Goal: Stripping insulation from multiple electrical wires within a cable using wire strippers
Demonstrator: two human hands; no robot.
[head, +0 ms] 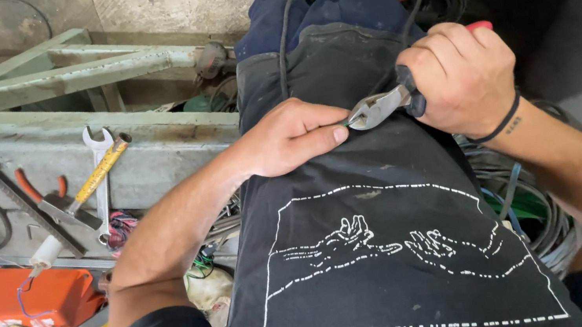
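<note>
left hand (294, 135) at frame centre, fingertips pinched together; right hand (461, 77) upper right, fisted tight, forearm running to lower right.

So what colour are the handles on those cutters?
The cutters' handles look black with a red tip, in the head view.

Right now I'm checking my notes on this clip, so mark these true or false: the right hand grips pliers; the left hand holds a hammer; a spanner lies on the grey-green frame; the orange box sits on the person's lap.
1. The right hand grips pliers. True.
2. The left hand holds a hammer. False: its fingertips pinch something small at the plier tips; what it is cannot be told.
3. A spanner lies on the grey-green frame. True.
4. The orange box sits on the lap. False: it lies low to the person's left, below the frame.
</note>
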